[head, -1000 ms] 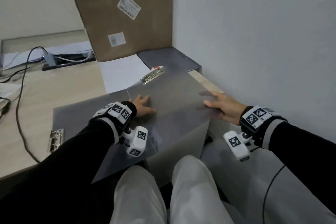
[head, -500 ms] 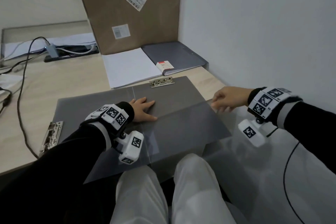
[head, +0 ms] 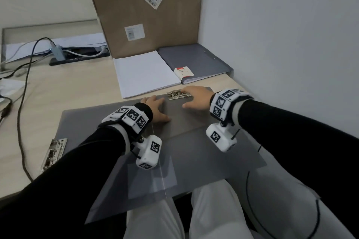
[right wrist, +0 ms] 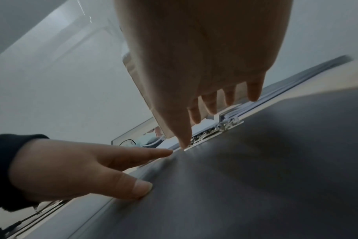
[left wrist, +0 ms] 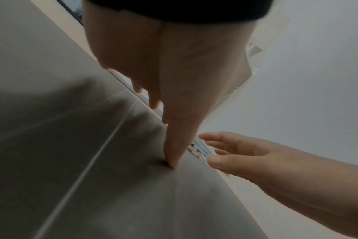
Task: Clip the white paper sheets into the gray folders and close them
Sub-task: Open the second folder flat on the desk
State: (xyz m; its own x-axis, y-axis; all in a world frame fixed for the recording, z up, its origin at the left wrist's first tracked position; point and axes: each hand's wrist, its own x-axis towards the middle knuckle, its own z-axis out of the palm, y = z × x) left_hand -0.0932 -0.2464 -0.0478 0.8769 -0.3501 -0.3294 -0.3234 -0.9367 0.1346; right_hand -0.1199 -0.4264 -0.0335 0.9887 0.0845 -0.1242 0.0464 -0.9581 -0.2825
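Gray folder (head: 190,122) lies open on the counter (head: 77,91), overhanging its near edge. Left hand (head: 157,110) presses flat on it, fingers straight. Right hand (head: 196,97) rests relaxed, fingers over the metal clip (head: 177,95). White paper (head: 144,73) lies just beyond.

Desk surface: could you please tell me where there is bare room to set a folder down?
Bare wood lies between the black cable, the white paper stack and the open gray folder. The right corner is crowded: closed folders, cardboard box, both hands.
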